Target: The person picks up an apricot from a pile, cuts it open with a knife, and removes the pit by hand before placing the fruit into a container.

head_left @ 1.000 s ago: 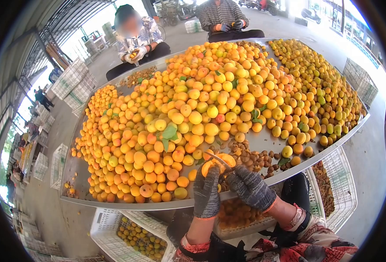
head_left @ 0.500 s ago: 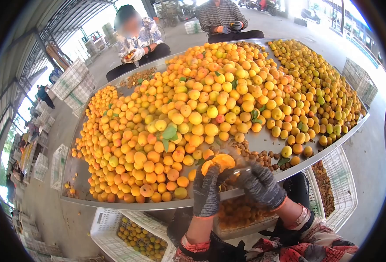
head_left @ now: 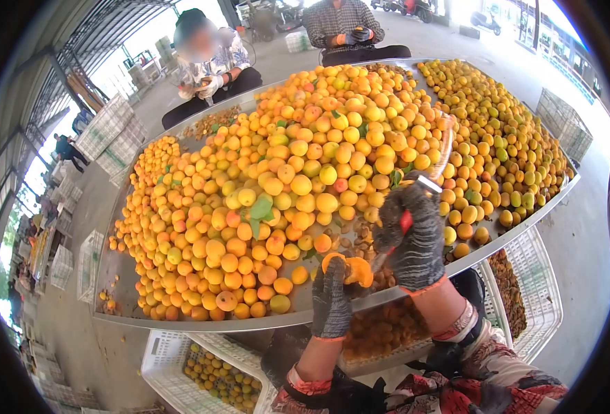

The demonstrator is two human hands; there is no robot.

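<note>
My left hand (head_left: pixel 331 303), in a dark grey knit glove with an orange cuff, pinches a split apricot (head_left: pixel 357 270) whose orange flesh lies open, near the front rim of the metal table. Just right of it and higher, my gloved right hand (head_left: pixel 415 238) is closed around a small red-handled knife (head_left: pixel 406 221). Its thin blade points down toward the apricot, partly hidden and blurred. A pale curved streak rises above the right fingers; I cannot make out what it is. Whole apricots (head_left: pixel 250 228) are heaped just beyond both hands.
A metal table (head_left: pixel 250 323) bears the heap, with greener apricots (head_left: pixel 518 165) at right and brown pits in front. White crates (head_left: pixel 156 352) stand below the front edge, another crate (head_left: pixel 539 297) at right. Two people (head_left: pixel 212 69) sit across the table. Stacked crates (head_left: pixel 112 134) stand left.
My right hand has moved up and away from the apricot, and the red on the knife now shows. The left hand still holds the split fruit, slightly lower.
</note>
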